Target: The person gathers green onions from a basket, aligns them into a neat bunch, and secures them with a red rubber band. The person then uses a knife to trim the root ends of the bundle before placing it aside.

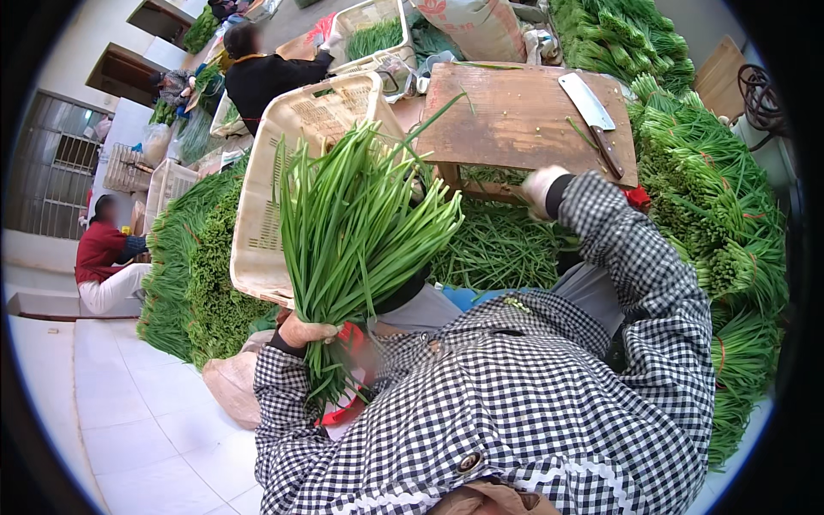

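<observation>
A loose bunch of long green leaf stalks, apparently garlic chives, fans upward from my left hand. The fingers close around its leafy lower part, and the pale stalk ends spread to the right. My right hand, in a whitish glove, is blurred beside the front edge of a wooden cutting board. Whether its fingers hold anything is not visible. A cleaver with a brown wooden handle lies on the board's right side. Behind the bunch, a cream plastic crate stands tilted.
Loose cut greens lie below the board. Tied bundles are stacked on the right and left. Co-workers sit farther off, one in black, one in red. A woven sack stands behind the board.
</observation>
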The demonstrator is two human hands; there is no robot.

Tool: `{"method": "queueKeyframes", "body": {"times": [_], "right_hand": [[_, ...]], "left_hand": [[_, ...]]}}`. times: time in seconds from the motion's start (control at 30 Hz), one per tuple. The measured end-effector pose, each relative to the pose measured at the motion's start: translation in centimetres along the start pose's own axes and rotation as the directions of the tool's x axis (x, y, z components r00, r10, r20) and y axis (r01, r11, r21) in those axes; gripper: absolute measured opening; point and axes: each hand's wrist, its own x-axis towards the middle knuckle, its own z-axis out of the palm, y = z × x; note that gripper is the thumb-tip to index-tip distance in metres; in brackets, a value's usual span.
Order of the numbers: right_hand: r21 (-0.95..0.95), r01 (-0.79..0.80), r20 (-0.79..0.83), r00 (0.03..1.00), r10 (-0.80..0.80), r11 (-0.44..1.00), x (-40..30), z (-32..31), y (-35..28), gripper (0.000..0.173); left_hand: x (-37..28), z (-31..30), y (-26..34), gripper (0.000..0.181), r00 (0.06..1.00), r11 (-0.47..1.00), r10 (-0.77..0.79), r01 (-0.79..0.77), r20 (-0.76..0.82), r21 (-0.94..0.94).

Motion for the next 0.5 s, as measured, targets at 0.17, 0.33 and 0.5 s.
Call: {"method": "queueKeyframes", "body": {"times": [0.17, 0.33, 0.5], "right_hand": [[0.456, 0.383, -0.524, 0.845, -0.106, 0.803, 2.0, -0.6, -4.5, 0.044], [0.760, 0.099, -0.193, 0.978, 0.078, 0.642, 6.8, 2.3, -6.8, 0.031], [-0.045, -0.085, -0.644, 0.764, 0.036, 0.995, 5.9, 1.3, -6.0, 0.027]], "left_hand": [[0.5, 0.3, 0.7, 0.045, 0.997, 0.998, -0.045, 0.048, -0.060, 0.047], [1.9, 0.0, 0.5, 0.040, 0.998, 0.975, -0.001, 0.015, -0.066, 0.222], [1.5, -0.4, 0.2, 0.053, 0.998, 0.998, -0.043, 0.045, -0.045, 0.051]]}}
